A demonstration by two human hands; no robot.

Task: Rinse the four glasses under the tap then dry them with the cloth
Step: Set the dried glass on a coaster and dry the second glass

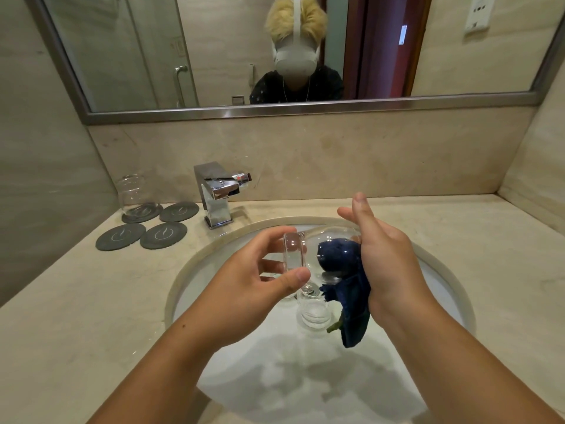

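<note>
One glass (295, 252) mid-dry | left hand (260, 270) pinches its base | right hand (385, 255) grips cloth (342, 255) pushed inside | best: turn glass around cloth, reach the bottom, stay over sink (290, 377)

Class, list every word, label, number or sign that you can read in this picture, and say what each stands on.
No words or numbers can be read.
On the coasters: a pale circular emblem, no letters.
On the tap handle: a red mark, no text.
On the wall plate: markings too blurred to read.
</note>
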